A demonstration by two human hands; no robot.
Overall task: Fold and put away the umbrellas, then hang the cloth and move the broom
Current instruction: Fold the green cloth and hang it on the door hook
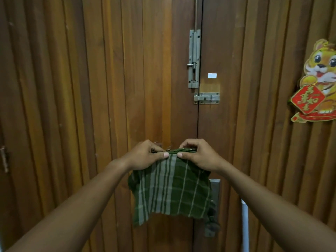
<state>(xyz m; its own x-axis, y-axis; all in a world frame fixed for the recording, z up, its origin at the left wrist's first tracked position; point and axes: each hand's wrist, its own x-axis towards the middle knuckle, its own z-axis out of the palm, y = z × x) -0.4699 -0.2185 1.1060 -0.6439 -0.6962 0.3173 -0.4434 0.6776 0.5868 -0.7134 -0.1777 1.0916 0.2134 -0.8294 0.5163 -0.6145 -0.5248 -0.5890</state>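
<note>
Both hands hold a dark green cloth with pale checked stripes [172, 190] up against a brown slatted wooden double door [91, 88]. The left hand [145, 155] pinches its bunched top edge between thumb and curled fingers, and the right hand [196, 154] pinches the same edge just beside it. The cloth hangs down, covering part of a grey metal handle plate [216, 188]. Above are a tall grey sliding bolt [194, 59] and a small horizontal latch [207, 98]. A golden tiger decoration [317, 82] sticks to the right door leaf.
</note>
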